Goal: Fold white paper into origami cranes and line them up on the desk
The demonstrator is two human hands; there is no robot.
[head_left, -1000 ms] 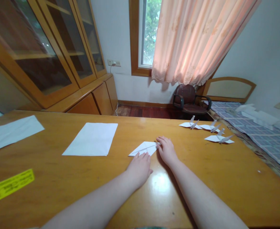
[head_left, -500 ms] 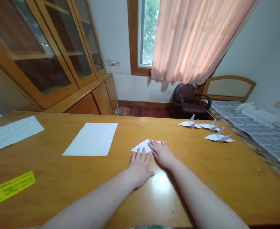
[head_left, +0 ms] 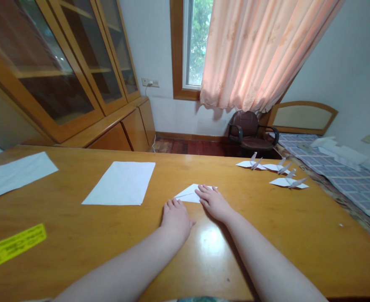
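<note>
A small folded piece of white paper (head_left: pixel 187 193) lies flat on the table, with a crease running in from its left point. My right hand (head_left: pixel 215 204) rests palm down with outstretched fingers over its right part, hiding some of it. At the paper's left point is my left hand (head_left: pixel 177 218), fingers bent downward and thumb held apart. The left fingertips are close to the paper's tip; whether they touch it is hard to see. Neither hand grips the paper.
White paper sheets (head_left: pixel 120 184) lie left of my hands, and another white sheet (head_left: pixel 17 174) is farther left. Three folded paper cranes (head_left: pixel 289 182) stand at the table's (head_left: pixel 266 243) back right. A yellow label (head_left: pixel 14 247) is at the front left.
My left hand has slid left, from the paper's lower edge to its left point, and its fingers have bent. My right hand has stayed on the paper.
</note>
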